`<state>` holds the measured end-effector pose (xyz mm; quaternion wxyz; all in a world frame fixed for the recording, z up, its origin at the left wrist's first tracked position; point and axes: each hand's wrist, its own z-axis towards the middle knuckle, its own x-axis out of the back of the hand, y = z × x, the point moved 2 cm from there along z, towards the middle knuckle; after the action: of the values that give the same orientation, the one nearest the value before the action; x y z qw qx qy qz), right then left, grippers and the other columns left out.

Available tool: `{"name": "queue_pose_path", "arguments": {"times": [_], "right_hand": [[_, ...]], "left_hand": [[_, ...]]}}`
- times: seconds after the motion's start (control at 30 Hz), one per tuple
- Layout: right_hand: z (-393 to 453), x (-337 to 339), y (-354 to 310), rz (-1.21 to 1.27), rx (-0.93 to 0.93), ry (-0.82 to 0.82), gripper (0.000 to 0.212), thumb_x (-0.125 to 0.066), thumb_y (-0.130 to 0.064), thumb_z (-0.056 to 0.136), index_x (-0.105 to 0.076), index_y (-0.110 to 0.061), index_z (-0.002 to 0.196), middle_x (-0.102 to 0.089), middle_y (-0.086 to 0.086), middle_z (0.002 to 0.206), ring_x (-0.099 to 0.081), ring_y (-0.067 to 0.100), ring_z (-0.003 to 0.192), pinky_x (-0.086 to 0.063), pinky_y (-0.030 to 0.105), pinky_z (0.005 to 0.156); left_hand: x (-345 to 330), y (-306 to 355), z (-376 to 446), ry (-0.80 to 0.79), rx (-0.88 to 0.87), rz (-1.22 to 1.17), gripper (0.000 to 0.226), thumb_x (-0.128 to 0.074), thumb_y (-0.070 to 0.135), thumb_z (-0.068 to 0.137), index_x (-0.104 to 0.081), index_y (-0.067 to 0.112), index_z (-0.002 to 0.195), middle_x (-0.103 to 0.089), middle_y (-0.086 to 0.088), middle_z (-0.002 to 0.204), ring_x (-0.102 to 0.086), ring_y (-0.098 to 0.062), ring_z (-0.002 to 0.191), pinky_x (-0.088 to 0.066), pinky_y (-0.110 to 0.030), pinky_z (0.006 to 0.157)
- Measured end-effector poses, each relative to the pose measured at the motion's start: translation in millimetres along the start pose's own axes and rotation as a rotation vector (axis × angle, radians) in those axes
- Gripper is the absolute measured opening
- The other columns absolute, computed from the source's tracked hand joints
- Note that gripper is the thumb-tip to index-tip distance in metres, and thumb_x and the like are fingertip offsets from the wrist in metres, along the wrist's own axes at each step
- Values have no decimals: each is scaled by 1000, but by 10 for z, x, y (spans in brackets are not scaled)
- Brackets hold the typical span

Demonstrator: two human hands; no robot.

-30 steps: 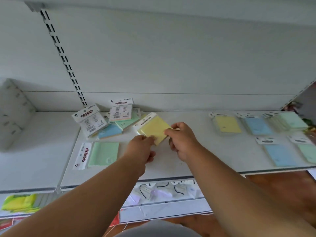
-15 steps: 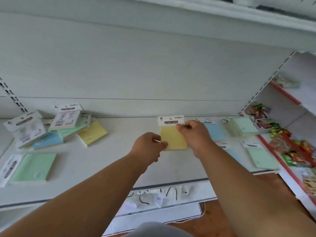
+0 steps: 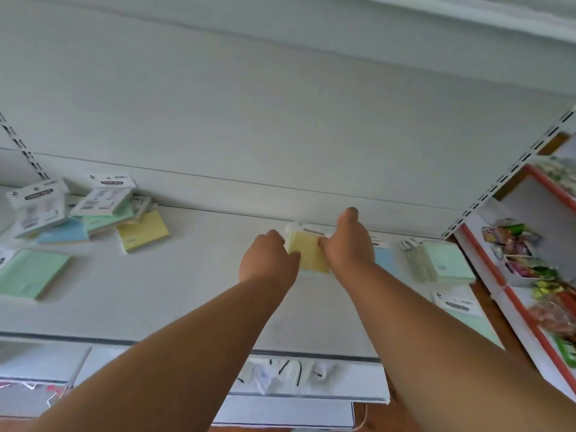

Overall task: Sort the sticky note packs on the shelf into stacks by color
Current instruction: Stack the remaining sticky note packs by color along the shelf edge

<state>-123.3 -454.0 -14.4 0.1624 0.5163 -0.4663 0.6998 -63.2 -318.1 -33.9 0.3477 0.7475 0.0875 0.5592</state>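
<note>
Head view: both hands hold one yellow sticky note pack (image 3: 308, 254) low over the white shelf (image 3: 199, 294), near its back edge. Left hand (image 3: 268, 260) pinches the pack's left edge, fingers curled. Right hand (image 3: 346, 244) grips the right edge; its fingertips are hidden. A blue pack (image 3: 385, 260) lies just beyond the right hand. Judged light, flat, moderately stiff, wrapper likely slippery; best held by opposite edges.

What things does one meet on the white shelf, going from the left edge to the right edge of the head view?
Green pack → mixed pile of packs → loose yellow pack → left hand → held yellow pack → right hand → green stack.
</note>
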Motion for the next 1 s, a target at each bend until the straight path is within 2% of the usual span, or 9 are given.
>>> {"name": "queue_pose_path", "arguments": {"times": [0.23,0.4,0.53,0.63,0.7,0.77,0.83,0.9,1.0], "right_hand": [[-218,-195,-329,53,231,-64,17,-60,-26,85,-48,-19,94,-62,1,91,-56,23,77,-38,29,64],[-543,-542,-1010,137,440,-161,6,-55,-19,88,-55,-20,94,-64,-4,91,-57,19,81,-38,26,66],[-821,-932,-1702,241,472,-249,11,-54,-19,88,-61,-21,98,-67,-3,98,-61,19,91,-49,31,76],[-984,-1201,-2228,316,399,-329,18,-54,-19,89,-66,-21,103,-68,-3,104,-63,19,96,-52,34,84],[-1020,-1368,-2550,367,320,-381,21,-53,-19,89,-67,-22,104,-67,-4,100,-66,21,90,-57,39,81],[-995,-1537,-2829,377,264,-424,25,-48,-15,86,-67,-20,101,-69,-4,93,-68,23,73,-59,36,67],[-964,-1674,-3040,430,197,-472,33,-43,-9,84,-67,-15,105,-72,2,96,-65,25,58,-52,26,44],[-980,-1740,-3172,549,83,-502,36,-39,-3,86,-69,-13,104,-71,8,94,-56,21,50,-35,17,35],[-1049,-1715,-3271,804,-139,-457,31,-42,-3,90,-70,-16,89,-63,6,71,-43,16,46,-26,21,43]], "left_hand": [[151,-388,-157,25,41,-49,33,-57,43,89,-56,26,116,-63,8,103,-62,-15,93,-50,-30,78],[579,-924,-186,99,107,-78,22,-53,35,88,-61,27,106,-65,8,96,-61,-14,85,-48,-28,70],[1136,-1488,-71,194,142,-103,18,-53,30,87,-62,26,103,-65,6,103,-59,-16,84,-43,-27,68],[1573,-1914,73,277,123,-134,27,-58,25,89,-59,23,115,-55,3,121,-59,-19,97,-39,-26,76],[1833,-2155,205,296,106,-132,36,-57,22,90,-54,21,125,-47,1,134,-56,-22,109,-39,-28,82],[2022,-2370,390,249,93,-113,48,-57,20,89,-46,21,136,-40,1,145,-52,-23,120,-42,-33,94],[2113,-2522,591,140,108,-96,60,-56,23,89,-36,23,145,-40,0,148,-50,-26,126,-42,-37,103],[2174,-2582,708,26,147,-150,64,-54,32,86,-33,29,147,-52,-4,138,-59,-31,116,-50,-44,97],[2281,-2613,768,-46,196,-353,50,-46,44,92,-43,27,139,-63,-6,114,-69,-30,78,-59,-40,69]]}}
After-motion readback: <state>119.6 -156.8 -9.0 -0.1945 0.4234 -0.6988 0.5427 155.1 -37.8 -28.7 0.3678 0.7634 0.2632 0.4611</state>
